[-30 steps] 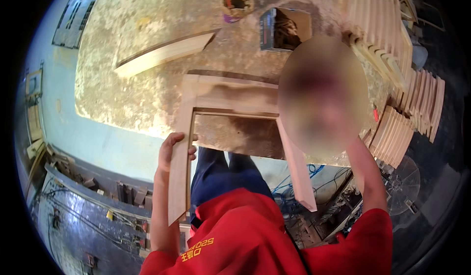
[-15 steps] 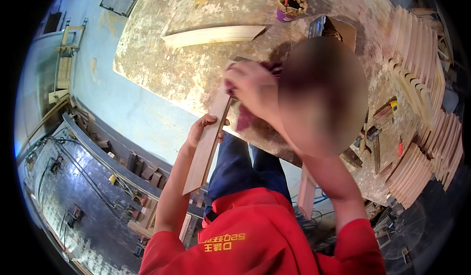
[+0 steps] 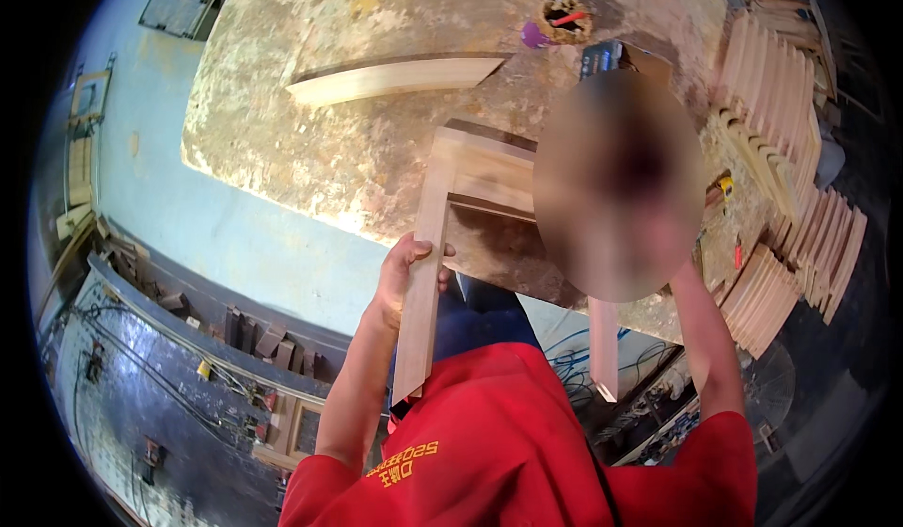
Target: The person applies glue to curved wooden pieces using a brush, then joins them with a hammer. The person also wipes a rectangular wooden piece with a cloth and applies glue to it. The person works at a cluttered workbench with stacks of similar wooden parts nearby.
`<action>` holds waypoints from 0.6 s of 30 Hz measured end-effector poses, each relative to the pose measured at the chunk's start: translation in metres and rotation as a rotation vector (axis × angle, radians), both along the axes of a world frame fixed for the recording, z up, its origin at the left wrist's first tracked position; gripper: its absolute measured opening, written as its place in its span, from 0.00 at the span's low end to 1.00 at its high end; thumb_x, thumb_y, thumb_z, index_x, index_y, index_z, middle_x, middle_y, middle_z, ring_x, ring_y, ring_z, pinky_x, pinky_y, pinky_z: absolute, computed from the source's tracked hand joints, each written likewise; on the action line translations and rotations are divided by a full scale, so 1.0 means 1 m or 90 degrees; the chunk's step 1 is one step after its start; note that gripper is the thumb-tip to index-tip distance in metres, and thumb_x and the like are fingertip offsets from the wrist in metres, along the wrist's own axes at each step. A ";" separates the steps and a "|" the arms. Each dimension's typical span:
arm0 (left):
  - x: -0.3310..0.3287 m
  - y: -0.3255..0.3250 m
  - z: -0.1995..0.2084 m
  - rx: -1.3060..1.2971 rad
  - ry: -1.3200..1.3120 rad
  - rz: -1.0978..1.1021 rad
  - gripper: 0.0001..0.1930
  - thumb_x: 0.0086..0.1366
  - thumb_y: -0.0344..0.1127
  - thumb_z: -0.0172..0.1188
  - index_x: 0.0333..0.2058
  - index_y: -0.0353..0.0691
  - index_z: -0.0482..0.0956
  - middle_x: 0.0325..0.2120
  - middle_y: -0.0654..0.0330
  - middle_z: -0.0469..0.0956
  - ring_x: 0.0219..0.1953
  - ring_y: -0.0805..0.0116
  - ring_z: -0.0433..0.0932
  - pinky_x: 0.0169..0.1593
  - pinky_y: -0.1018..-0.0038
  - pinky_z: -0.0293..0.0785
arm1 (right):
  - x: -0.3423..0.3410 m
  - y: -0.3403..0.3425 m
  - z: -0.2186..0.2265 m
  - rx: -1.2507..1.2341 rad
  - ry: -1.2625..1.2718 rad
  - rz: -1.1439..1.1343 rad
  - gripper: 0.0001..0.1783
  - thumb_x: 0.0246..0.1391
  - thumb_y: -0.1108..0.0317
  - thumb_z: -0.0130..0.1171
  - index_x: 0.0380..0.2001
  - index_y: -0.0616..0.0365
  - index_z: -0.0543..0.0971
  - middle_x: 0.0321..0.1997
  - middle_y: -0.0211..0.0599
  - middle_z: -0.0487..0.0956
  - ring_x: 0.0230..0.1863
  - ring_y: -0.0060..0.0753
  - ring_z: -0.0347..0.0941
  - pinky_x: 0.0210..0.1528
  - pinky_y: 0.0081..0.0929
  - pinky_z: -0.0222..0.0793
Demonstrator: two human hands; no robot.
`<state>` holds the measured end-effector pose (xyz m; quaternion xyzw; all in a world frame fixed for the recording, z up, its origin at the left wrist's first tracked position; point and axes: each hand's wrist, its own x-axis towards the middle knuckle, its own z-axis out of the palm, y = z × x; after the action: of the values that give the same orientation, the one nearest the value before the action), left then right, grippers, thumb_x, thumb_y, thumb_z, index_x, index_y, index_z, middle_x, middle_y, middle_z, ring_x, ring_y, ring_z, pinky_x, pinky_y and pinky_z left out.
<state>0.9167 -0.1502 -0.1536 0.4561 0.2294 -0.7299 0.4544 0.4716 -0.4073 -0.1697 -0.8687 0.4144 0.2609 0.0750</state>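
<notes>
A pale wooden frame (image 3: 489, 171) lies at the near edge of the worktable, its cross rail on the tabletop. Two legs reach past the edge toward my body. My left hand (image 3: 414, 262) is closed around the left leg, thumb on top and fingers curled at its inner side. The frame's right leg (image 3: 603, 343) sticks out below a large blurred patch. My right forearm (image 3: 707, 339) runs up into that patch, which hides the hand and whatever it may hold. Beyond the frame rests a loose, slightly curved wooden piece (image 3: 395, 79) with angled ends.
Toward the back stand a crusted purple pot (image 3: 536, 36) with a red stick and an open box (image 3: 602, 58). Stacked curved wooden pieces (image 3: 767, 75) line the right, near a yellow tape measure (image 3: 725, 185). Cables (image 3: 564, 348) hang below the table's worktop (image 3: 245, 132).
My right hand has drawn back to the right from the frame's left corner, taking the dark red cloth out of plain sight. The corner is now uncovered. My left hand keeps its grip.
</notes>
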 end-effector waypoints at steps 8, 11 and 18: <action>-0.003 0.016 -0.015 -0.124 -0.135 -0.033 0.23 0.66 0.40 0.64 0.56 0.39 0.71 0.40 0.53 0.82 0.31 0.65 0.82 0.33 0.68 0.84 | -0.046 0.025 0.039 -0.265 -0.108 -0.216 0.33 0.51 0.68 0.67 0.62 0.55 0.73 0.67 0.50 0.72 0.68 0.56 0.66 0.68 0.55 0.60; 0.008 0.018 -0.018 -0.099 -0.326 -0.321 0.24 0.66 0.38 0.67 0.56 0.37 0.71 0.38 0.57 0.82 0.34 0.68 0.84 0.33 0.73 0.82 | -0.034 0.100 0.013 -0.086 -0.166 -0.239 0.35 0.53 0.64 0.70 0.64 0.55 0.72 0.69 0.48 0.70 0.72 0.53 0.64 0.76 0.55 0.54; -0.010 0.029 -0.088 -0.038 -0.664 -0.376 0.22 0.55 0.28 0.74 0.47 0.33 0.78 0.38 0.56 0.83 0.37 0.68 0.83 0.41 0.72 0.80 | -0.020 0.071 -0.020 -0.250 -0.288 -0.142 0.28 0.55 0.63 0.67 0.60 0.52 0.76 0.64 0.43 0.74 0.67 0.49 0.70 0.68 0.48 0.65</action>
<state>0.9062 -0.1212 -0.2417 0.7855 -0.1808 -0.5116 0.2974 0.4512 -0.3361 -0.1901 -0.8516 0.5226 -0.0340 0.0241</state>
